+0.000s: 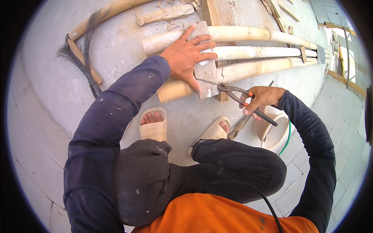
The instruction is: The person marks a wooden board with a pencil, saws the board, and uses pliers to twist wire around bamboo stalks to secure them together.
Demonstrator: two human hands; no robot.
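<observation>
My left hand (188, 58) lies with fingers spread on a pale, weathered board (206, 75) crossing several bamboo poles (241, 33), its thumb near the lower end. My right hand (260, 99) grips black and orange pincers (233, 91), whose jaws sit on a thin wire at the board's right edge, above a short wooden block (222, 97). The wire runs left toward my thumb; whether the jaws are closed on it I cannot tell.
A bundle of dark wires (74, 58) lies with a wooden piece at upper left. Wood offcuts (165, 15) lie above the poles. A white bucket (275, 136) and a metal tool (239, 130) are by my right sandal (211, 132). A tiled ledge runs at right.
</observation>
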